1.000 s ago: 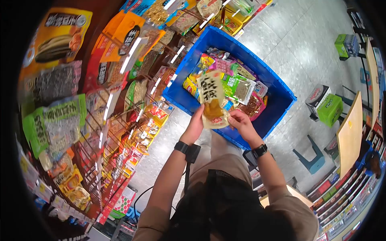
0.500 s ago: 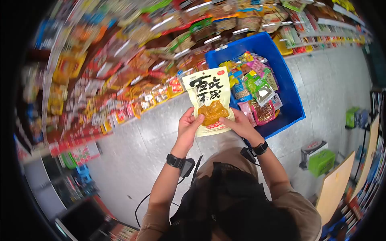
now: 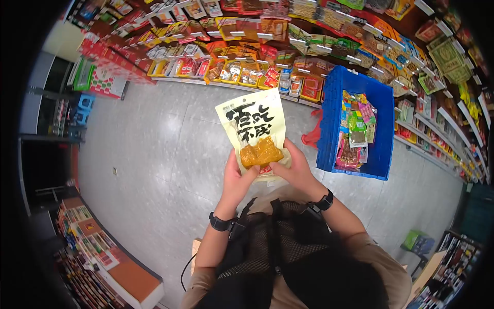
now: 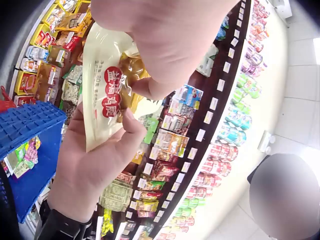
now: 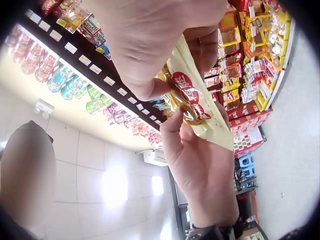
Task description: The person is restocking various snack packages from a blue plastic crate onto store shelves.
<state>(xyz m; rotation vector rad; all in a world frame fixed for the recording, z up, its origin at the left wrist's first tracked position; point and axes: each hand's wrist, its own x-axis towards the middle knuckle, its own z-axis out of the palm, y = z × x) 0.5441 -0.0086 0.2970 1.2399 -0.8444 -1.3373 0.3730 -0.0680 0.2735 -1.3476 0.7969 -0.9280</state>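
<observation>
In the head view a cream packet [image 3: 257, 116] with black lettering and a window of yellow-brown food faces the person. The left hand [image 3: 239, 177] grips its lower left edge and the right hand [image 3: 297, 167] its lower right, both thumbs on the front. The left wrist view has the left hand [image 4: 160, 37] close above the packet [image 4: 97, 75], with the right hand [image 4: 95, 162] holding the opposite side. In the right wrist view the right hand [image 5: 155, 40] is nearest, and the left hand [image 5: 200, 170] supports the packet [image 5: 215, 130] from below.
A blue basket [image 3: 382, 139] with several snack packets [image 3: 356, 129] stands on the floor [image 3: 154, 154] to the right. Snack shelves [image 3: 206, 81] curve along the top and right. A counter [image 3: 128, 275] is at lower left; a green box [image 3: 411, 239] is at lower right.
The head view has swung, so the basket lies farther right and the shelves run across the top. The packet has moved away from over the basket and faces up more fully, both hands still holding it.
</observation>
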